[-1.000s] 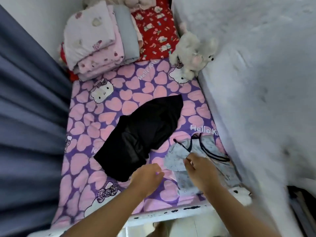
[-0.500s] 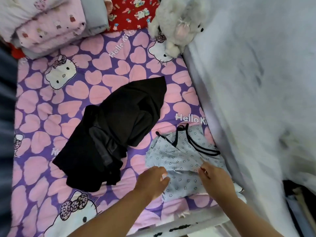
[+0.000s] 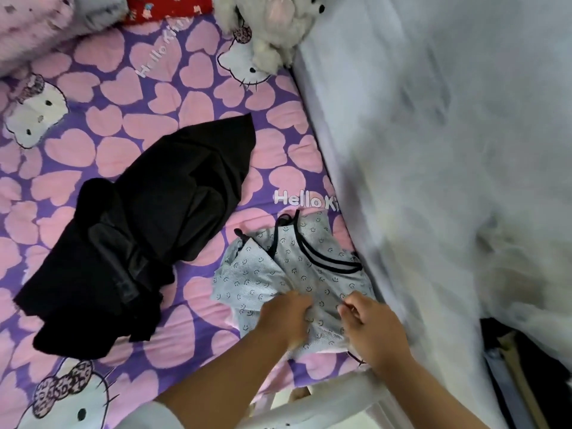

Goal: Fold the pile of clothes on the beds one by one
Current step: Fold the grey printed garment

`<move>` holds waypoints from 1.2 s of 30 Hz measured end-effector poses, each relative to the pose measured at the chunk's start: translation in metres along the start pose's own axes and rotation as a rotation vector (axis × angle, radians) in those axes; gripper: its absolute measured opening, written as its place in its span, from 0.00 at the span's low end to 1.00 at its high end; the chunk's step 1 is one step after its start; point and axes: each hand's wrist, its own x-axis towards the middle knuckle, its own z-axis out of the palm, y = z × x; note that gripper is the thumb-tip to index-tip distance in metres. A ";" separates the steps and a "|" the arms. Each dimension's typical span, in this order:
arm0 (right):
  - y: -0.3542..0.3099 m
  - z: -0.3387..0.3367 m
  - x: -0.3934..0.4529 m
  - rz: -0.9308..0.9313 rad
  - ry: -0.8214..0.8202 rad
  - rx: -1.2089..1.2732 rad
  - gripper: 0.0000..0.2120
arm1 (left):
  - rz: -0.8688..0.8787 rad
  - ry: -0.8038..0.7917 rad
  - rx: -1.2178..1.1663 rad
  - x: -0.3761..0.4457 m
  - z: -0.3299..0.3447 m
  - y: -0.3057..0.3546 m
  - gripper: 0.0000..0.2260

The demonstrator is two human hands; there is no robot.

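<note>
Lower centre of frame: left hand & right hand, fingers curled, both pinching grey smiley-print top; black garment to left.

Hidden and cut-off parts, head view

Both hands cover the grey top's near hem. The plush toy and folded blankets are cropped at the top edge; the white wall is blurred.

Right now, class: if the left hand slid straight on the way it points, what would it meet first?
The left hand points up the bed across the grey top, so more of that top, then probably its black straps.
</note>
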 end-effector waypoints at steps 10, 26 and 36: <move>-0.023 -0.013 -0.002 -0.162 -0.309 0.176 0.05 | 0.328 0.373 -0.070 -0.036 -0.023 0.009 0.13; 0.005 -0.005 -0.015 0.156 -0.186 0.098 0.17 | 0.373 0.464 0.541 0.063 -0.134 -0.021 0.14; -0.003 0.008 0.024 0.280 -0.026 -0.061 0.29 | 0.010 0.282 0.308 0.042 -0.049 -0.075 0.24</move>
